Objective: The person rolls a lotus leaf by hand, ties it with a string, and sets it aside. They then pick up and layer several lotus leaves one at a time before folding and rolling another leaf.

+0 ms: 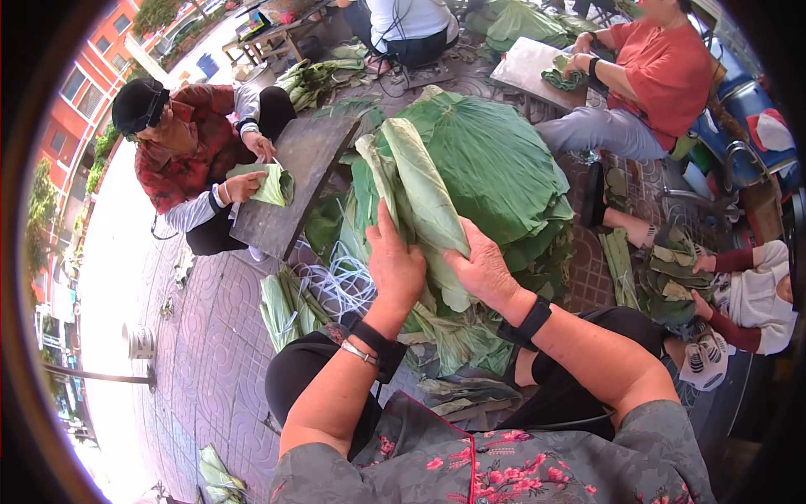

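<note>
Both my hands are on a long bundle of folded pale green leaves (421,197), which slants up and away in front of me. My left hand (396,267) presses along its left side, the fingers pointing up. On the right edge, my right hand (489,270) grips the lower part with thumb and fingers. Beyond and beneath the bundle lies a large pile of broad green leaves (495,160). White plastic strips (342,281) lie tangled left of my left hand, beside a tied leaf bundle (285,311).
At left, a person in a cap works on a leaf over a dark board (302,172). A person in red works at a pale board (537,74) at upper right. Another person handles leaves (669,281) at right. A white bucket (139,342) stands far left.
</note>
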The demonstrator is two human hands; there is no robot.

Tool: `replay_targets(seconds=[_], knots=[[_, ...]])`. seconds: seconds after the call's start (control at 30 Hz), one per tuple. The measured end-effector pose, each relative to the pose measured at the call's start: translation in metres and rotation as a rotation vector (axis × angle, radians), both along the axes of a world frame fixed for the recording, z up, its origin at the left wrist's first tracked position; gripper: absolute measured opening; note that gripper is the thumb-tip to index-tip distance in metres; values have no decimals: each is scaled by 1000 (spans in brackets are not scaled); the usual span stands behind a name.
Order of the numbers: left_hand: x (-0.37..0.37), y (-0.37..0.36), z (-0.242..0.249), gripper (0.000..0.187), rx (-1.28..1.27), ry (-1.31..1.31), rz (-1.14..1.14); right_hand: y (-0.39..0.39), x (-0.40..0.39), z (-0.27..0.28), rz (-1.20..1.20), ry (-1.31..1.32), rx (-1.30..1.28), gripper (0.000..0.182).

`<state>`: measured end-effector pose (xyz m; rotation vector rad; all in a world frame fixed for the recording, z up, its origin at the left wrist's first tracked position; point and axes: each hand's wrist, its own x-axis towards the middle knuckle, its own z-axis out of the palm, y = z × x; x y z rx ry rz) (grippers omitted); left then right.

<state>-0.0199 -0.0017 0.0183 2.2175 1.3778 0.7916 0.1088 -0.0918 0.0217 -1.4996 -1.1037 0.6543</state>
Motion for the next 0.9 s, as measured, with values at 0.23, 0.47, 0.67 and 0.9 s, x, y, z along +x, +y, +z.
replay_targets(seconds=[0.23, 0.47, 0.67, 0.9], knots=[[1, 6, 8, 58, -300, -417, -167, 3, 10, -4, 101, 200, -36, 53], [0, 16, -5, 95, -340, -532, 141, 1, 11, 14, 285, 726, -76, 49], [3, 12, -4, 98, -792, -939, 96, 2, 11, 24, 318, 746, -170, 59], [3, 17, 6, 64, -689, -981, 69, 4, 5, 10, 380, 782, -175, 65]])
